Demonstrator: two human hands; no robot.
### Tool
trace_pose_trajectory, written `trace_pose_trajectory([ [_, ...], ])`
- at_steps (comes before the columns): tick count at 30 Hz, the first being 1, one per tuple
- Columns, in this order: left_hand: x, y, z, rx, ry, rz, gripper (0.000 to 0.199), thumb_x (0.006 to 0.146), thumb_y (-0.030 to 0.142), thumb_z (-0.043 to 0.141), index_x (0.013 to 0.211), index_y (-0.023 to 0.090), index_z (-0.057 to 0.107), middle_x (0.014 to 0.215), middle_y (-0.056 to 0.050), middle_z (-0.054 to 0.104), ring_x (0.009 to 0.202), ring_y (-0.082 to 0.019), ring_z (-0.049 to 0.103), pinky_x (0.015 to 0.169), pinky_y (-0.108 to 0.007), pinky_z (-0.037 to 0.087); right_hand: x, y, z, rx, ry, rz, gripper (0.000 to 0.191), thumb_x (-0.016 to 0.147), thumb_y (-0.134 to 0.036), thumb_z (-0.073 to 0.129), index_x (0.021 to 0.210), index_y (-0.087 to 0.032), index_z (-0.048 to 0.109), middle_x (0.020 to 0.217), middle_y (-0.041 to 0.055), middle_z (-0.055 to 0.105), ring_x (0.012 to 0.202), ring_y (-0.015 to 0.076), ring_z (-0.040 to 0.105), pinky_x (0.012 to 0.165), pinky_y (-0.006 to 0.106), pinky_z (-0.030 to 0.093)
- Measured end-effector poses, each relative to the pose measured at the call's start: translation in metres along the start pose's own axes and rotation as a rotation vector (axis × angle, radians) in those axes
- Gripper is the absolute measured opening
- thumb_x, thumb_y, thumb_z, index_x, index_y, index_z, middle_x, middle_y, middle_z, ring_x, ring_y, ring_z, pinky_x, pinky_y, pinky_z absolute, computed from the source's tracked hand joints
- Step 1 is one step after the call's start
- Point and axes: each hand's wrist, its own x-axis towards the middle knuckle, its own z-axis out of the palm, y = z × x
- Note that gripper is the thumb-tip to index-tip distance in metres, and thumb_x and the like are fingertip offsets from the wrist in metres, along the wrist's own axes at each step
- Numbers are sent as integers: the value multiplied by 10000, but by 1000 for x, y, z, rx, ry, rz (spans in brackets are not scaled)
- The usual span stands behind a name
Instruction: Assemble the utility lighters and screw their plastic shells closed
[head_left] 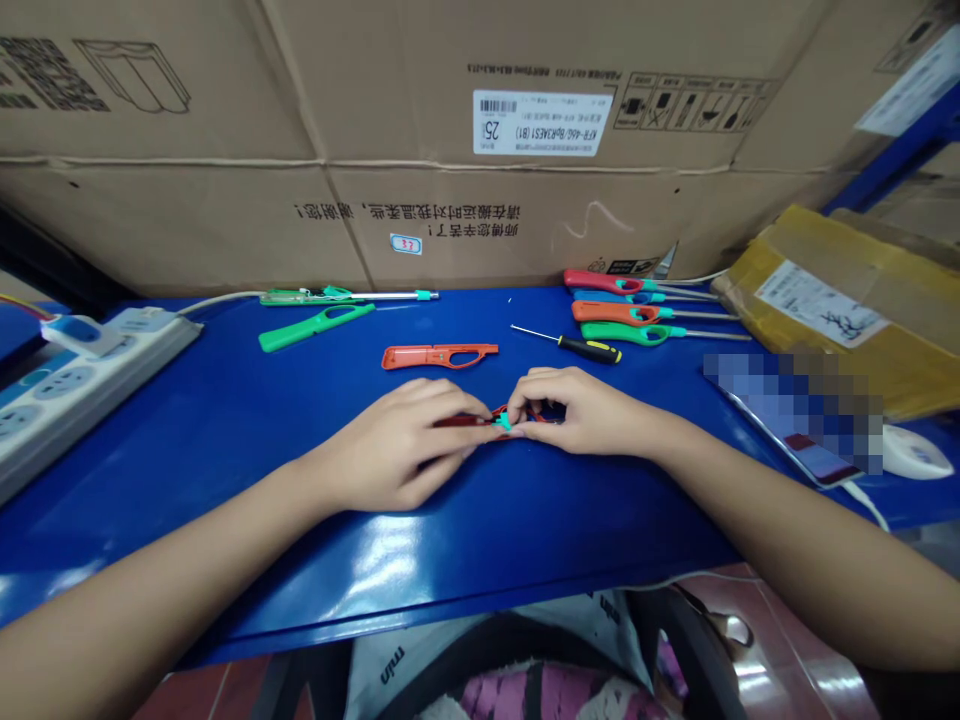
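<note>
Head view: At the center of the frame, a person's left hand (412,445) holds a red lighter casing (463,421) on a blue tabletop (540,540), while the right hand (574,412) pinches a small teal piece (503,421) at the casing, both partly hidden by fingers. Just above lie an orange-red casing half (405,357) and a screwdriver (592,349); green casing parts (300,330) sit upper left, assembled lighters (615,314) upper right.

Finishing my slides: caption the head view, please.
Left hand and right hand hold a red casing with teal part, screwdriver beyond on blue table.
</note>
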Motion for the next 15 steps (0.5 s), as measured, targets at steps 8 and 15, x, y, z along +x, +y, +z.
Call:
trace_pose_trajectory([
  [8, 1, 0, 10, 95, -22, 96, 426, 1002, 155, 469, 1408, 190, 593, 1307, -150, 684, 1184, -291, 650, 984, -458, 544, 1, -1, -2, 126, -18, 170, 106, 867, -257, 717, 913, -163, 737, 870, 33, 739, 742, 140, 587, 716, 277, 477],
  [15, 1, 0, 12, 162, -54, 69, 402, 1022, 196, 469, 1400, 184, 605, 1317, -151, 673, 1153, -295, 659, 974, -458, 553, 1, -1, -2, 139, -20, 162, 104, 862, -204, 684, 936, -158, 741, 896, 33, 753, 738, 135, 576, 708, 270, 473],
])
